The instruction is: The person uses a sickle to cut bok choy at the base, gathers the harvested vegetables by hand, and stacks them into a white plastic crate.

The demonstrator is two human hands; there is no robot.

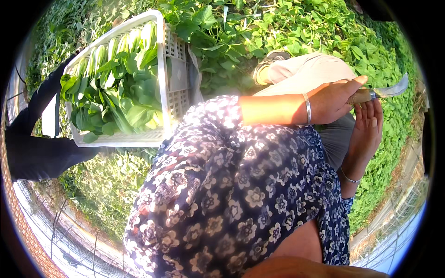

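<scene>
My left hand (pixel 332 100) grips a small sickle knife by its wooden handle (pixel 360 96). The knife's curved metal blade (pixel 394 87) points away to the right. Close below it, my right hand (pixel 365 132) is raised, fingertips at the ferrule end of the handle. Whether those fingers grip the handle or only touch it is unclear. Both hands are over my bent legs, one in a sunlit beige trouser leg (pixel 309 69), the other shaded. To the left stands a white plastic crate (pixel 161 62) holding neatly lined-up leafy greens (pixel 118 83), pale stems at the far side.
Low leafy plants (pixel 240 38) cover the ground beyond and to the right. A person in dark clothing (pixel 38 153) is at the left, beside the crate. My shoe (pixel 271 64) rests among the plants. Wire-like lines and a pale strip run along the lower edges.
</scene>
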